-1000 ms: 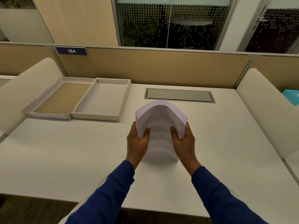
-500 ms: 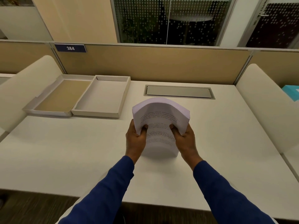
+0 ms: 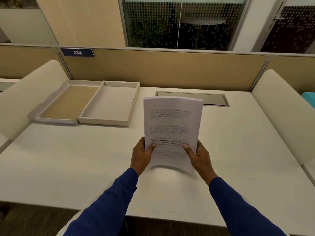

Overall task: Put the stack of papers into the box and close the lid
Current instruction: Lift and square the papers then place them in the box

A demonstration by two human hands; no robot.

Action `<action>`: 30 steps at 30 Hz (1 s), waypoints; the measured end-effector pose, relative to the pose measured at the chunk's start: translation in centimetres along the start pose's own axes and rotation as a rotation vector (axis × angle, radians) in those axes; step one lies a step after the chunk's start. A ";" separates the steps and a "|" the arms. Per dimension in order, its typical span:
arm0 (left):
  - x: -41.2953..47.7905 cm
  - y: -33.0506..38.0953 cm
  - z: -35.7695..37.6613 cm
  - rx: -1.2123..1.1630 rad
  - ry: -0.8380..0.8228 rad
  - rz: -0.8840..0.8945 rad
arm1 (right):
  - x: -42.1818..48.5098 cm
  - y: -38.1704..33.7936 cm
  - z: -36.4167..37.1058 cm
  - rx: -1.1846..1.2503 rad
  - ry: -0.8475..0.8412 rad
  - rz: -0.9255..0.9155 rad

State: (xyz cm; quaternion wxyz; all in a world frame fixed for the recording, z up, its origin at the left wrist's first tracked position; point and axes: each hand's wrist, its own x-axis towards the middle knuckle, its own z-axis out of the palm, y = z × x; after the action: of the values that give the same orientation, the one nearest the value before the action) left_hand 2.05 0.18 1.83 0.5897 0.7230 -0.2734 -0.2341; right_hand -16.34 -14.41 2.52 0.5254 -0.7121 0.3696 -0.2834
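the stack of papers (image 3: 173, 128) is standing nearly upright above the worktop (image 3: 68, 167), printed side facing the person, and both hands are holding it by its lower part: the left hand (image 3: 142, 155) is clamping the left edge and the right hand (image 3: 198, 156) the right edge, thumbs lying across the front sheet. the stack is bowing a little across its width, so it is looking soft and floppy rather than stiff, and probably fairly light. loose sheets are likely to slide on one another, so a grip on both long edges, squeezing the pile together, seems the safest hold; a one-handed pinch is risking a fan-out. the box (image 3: 110, 103) is lying open and apparently empty at the far left of the worktop, well apart from the papers, with its lid (image 3: 66, 103) folded out flat, touching its left side. the papers are not yet inside.
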 end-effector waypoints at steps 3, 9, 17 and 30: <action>0.9 -0.3 -1.1 -0.005 -0.030 -0.040 | 0.7 -0.8 1.1 0.051 0.028 0.041; 3.9 -0.4 -5.7 -0.033 -0.083 -0.137 | 2.7 -2.3 5.7 0.127 0.039 0.140; 10.7 -2.1 -16.4 -0.224 -0.264 -0.394 | 8.9 -6.3 15.4 0.138 0.003 0.212; 27.4 -4.1 -29.1 -0.326 -0.180 -0.451 | 23.3 -11.2 30.9 0.278 -0.153 0.466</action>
State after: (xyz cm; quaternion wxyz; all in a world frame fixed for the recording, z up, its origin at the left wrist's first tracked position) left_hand 42.08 3.46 3.07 0.6044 0.6377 -0.1156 -0.4632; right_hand 23.89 -15.04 4.67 0.6952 -0.5484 0.4404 -0.1484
